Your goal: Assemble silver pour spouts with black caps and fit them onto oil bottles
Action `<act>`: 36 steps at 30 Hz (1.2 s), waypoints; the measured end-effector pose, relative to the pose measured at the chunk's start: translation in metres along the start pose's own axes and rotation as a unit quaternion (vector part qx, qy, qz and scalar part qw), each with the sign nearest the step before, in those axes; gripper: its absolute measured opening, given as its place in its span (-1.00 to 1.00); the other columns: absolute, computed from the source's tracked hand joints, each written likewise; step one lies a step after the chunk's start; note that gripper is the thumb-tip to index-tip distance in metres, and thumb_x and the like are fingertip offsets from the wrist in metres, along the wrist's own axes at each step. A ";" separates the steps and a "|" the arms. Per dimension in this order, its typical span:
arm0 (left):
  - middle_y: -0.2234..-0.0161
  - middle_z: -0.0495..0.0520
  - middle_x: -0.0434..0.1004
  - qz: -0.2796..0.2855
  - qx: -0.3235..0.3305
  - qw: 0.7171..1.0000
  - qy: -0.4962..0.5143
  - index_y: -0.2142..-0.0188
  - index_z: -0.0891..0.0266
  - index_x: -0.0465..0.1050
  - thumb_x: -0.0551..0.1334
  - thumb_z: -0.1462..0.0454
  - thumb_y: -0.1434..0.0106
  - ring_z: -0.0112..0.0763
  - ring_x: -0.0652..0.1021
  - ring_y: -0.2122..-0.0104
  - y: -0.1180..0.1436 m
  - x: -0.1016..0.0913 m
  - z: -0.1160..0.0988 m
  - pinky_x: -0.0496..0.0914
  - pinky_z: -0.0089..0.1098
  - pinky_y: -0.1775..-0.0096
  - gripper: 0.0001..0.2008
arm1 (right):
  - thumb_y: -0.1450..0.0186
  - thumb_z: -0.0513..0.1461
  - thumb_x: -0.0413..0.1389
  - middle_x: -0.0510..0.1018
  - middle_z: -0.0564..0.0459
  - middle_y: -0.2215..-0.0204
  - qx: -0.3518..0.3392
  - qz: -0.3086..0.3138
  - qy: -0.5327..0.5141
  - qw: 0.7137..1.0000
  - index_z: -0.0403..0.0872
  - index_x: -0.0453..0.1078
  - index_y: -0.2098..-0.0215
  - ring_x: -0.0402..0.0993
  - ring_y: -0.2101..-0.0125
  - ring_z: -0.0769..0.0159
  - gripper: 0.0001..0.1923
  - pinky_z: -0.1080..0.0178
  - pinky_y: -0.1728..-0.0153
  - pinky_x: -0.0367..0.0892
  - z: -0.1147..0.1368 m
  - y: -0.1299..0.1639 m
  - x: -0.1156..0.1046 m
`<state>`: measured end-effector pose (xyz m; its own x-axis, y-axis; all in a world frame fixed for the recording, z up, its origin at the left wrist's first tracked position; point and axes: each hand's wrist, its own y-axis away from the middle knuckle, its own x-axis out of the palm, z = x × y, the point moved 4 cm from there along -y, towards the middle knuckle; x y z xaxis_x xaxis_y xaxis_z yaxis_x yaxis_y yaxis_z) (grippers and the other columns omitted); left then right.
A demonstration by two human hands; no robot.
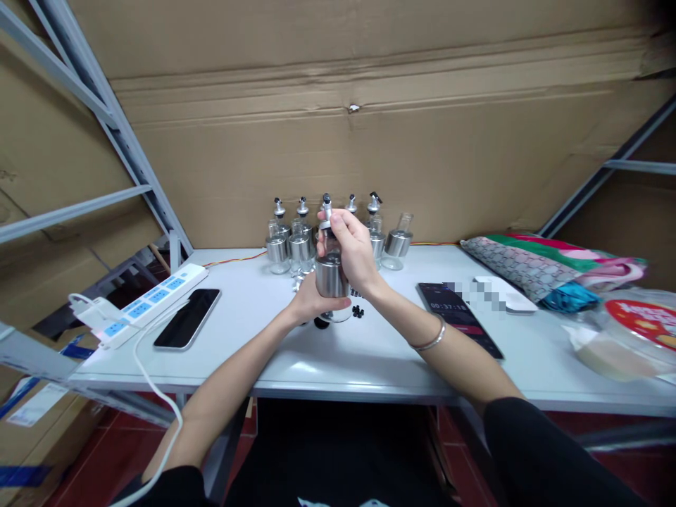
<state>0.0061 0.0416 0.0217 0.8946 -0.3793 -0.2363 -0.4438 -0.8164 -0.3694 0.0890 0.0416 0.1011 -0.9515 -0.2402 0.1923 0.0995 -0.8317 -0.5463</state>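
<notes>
Over the middle of the table I hold a glass bottle with a shiny metal sleeve round its body. My left hand is wrapped round its lower part. At its neck, my right hand grips the silver pour spout, which has a dark tip. Just behind stand several similar bottles, some topped with spouts; the bottle at the right end has a bare glass neck. Small black pieces lie beside the held bottle, and a black round part sits partly hidden below it.
At the left are a white power strip with a cable and a dark phone. A phone showing a timer, a folded patterned cloth bag and a plastic tub lie at the right. Cardboard stands behind the table.
</notes>
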 end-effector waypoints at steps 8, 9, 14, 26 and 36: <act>0.48 0.03 0.48 0.005 -0.012 0.999 0.039 0.38 0.31 0.39 0.39 0.15 0.14 -0.38 0.46 0.43 -0.001 0.002 0.002 0.35 -0.36 0.29 -0.63 | -0.16 0.17 0.07 0.30 0.18 0.59 0.042 -0.008 -0.030 0.999 -0.03 0.31 0.31 0.25 0.65 0.48 -0.55 0.31 0.61 0.11 -0.008 -0.007 -0.004; 0.48 0.03 0.48 0.008 -0.016 0.999 0.045 0.38 0.32 0.39 0.39 0.16 0.15 -0.37 0.46 0.43 -0.001 0.001 0.001 0.35 -0.35 0.30 -0.63 | -0.15 0.18 0.07 0.31 0.18 0.59 0.047 -0.007 -0.036 0.998 -0.03 0.30 0.32 0.25 0.65 0.48 -0.54 0.32 0.61 0.11 -0.008 -0.007 -0.005; 0.45 0.10 0.50 0.062 -0.059 0.988 0.126 0.40 0.34 0.42 0.40 0.16 0.20 -0.33 0.48 0.43 0.002 0.003 0.000 0.37 -0.33 0.32 -0.61 | -0.12 0.22 0.06 0.34 0.18 0.60 0.098 0.025 -0.068 0.993 -0.02 0.27 0.31 0.27 0.64 0.47 -0.49 0.34 0.61 0.13 -0.008 -0.007 -0.003; 0.39 0.18 0.53 0.169 -0.118 0.948 0.242 0.32 0.33 0.47 0.35 0.18 0.20 -0.24 0.52 0.37 0.010 0.007 0.006 0.40 -0.31 0.32 -0.60 | -0.12 0.26 0.02 0.30 0.20 0.64 0.120 0.070 -0.106 0.985 -0.03 0.29 0.29 0.26 0.63 0.46 -0.44 0.32 0.60 0.16 -0.009 -0.009 0.001; 0.43 0.13 0.53 0.220 -0.137 0.915 0.308 0.30 0.27 0.42 0.38 0.18 0.25 -0.26 0.52 0.40 0.013 0.015 -0.003 0.37 -0.30 0.34 -0.54 | -0.11 0.29 -0.01 0.26 0.21 0.70 0.180 0.063 -0.139 0.972 -0.05 0.27 0.34 0.22 0.67 0.46 -0.41 0.32 0.61 0.16 -0.011 -0.009 -0.002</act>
<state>0.0135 0.0238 0.0157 0.5293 -0.8025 0.2755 -0.8141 -0.5718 -0.1016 0.0871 0.0548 0.0969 -0.8145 -0.4355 0.3833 0.3523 -0.8962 -0.2695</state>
